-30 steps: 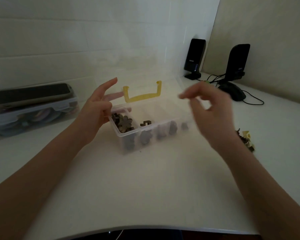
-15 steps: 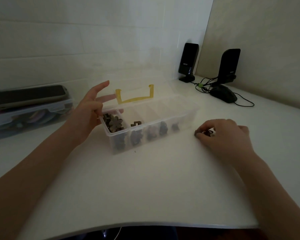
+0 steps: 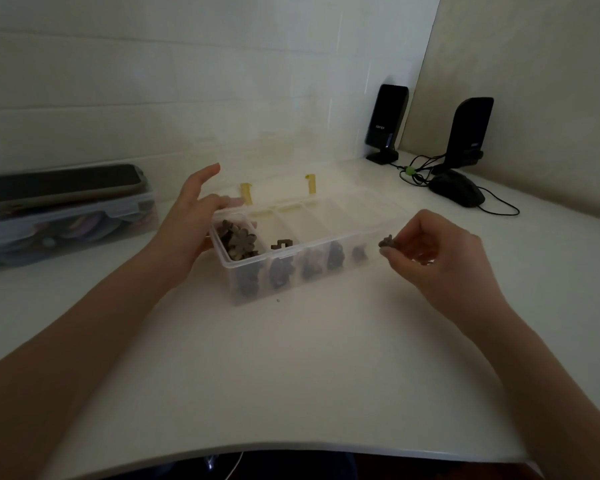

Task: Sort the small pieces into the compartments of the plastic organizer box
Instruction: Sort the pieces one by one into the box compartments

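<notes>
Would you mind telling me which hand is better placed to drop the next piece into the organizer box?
Right. The right hand already pinches a small dark piece beside the organizer box; the left hand steadies it.

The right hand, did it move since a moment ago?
Yes. The right hand was down on the table to the right of the organizer box; now it is raised, pinching a small dark piece beside the box's right end.
</notes>
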Available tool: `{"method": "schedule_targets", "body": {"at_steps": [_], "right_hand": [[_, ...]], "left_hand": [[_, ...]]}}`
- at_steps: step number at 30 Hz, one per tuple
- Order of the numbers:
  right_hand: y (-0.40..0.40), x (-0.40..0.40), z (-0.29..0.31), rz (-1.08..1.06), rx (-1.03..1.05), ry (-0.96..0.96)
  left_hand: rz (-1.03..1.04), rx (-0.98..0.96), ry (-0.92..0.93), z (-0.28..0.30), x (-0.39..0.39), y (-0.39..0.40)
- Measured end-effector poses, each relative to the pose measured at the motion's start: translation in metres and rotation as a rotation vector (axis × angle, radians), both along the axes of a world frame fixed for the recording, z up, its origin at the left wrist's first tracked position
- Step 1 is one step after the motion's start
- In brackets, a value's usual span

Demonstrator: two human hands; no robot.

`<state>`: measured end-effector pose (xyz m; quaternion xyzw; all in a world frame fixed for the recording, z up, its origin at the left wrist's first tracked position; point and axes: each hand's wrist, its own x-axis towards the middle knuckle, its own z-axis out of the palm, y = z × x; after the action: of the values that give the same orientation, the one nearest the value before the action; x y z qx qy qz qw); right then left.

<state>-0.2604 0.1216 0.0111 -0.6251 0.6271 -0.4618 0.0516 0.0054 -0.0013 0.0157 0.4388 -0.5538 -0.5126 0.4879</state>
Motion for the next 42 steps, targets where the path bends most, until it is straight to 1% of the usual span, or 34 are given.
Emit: {"method": "schedule_targets", "body": {"at_steps": [5, 7, 9, 15, 17, 19, 22, 25, 28, 34, 37, 40, 42], "right_hand": [[-0.002, 0.009, -0.001, 0.078, -0.048, 0.006], [-0.003, 0.014, 0.001, 0.111, -0.078, -0.002], [-0.006, 0.020, 0.004, 0.142, -0.106, -0.005], [-0.024, 0.043, 0.026, 0.238, -0.205, 0.035], [-0.031, 0.052, 0.027, 0.246, -0.273, 0.063], [-0.034, 0.057, 0.022, 0.224, -0.322, 0.046], [-0.035, 0.056, 0.010, 0.192, -0.316, 0.045], [-0.033, 0.051, 0.002, 0.205, -0.250, 0.049], [-0.033, 0.050, -0.003, 0.206, -0.206, 0.013], [-0.031, 0.057, -0.004, 0.256, -0.206, -0.003], [-0.028, 0.056, -0.001, 0.270, -0.242, -0.043], [-0.030, 0.062, 0.002, 0.263, -0.323, -0.051], [-0.033, 0.069, 0.003, 0.264, -0.331, -0.035]], "left_hand": [[0.059, 0.095, 0.024, -0.003, -0.002, -0.005], [0.039, 0.089, 0.037, -0.004, -0.002, -0.005], [0.025, 0.030, 0.040, -0.004, -0.001, -0.005], [0.096, -0.136, 0.029, -0.001, 0.002, -0.008], [0.120, -0.208, 0.027, 0.003, 0.003, -0.006], [0.145, -0.311, 0.008, 0.007, 0.004, -0.004], [0.142, -0.459, -0.023, 0.011, 0.006, -0.002], [0.126, -0.522, -0.039, 0.014, 0.008, -0.001], [0.088, -0.523, -0.036, 0.016, 0.010, 0.000], [0.051, -0.536, -0.039, 0.018, 0.010, 0.003], [0.045, -0.534, -0.039, 0.018, 0.009, 0.004], [0.039, -0.528, -0.034, 0.018, 0.009, 0.005], [0.036, -0.531, -0.034, 0.018, 0.009, 0.005]]}}
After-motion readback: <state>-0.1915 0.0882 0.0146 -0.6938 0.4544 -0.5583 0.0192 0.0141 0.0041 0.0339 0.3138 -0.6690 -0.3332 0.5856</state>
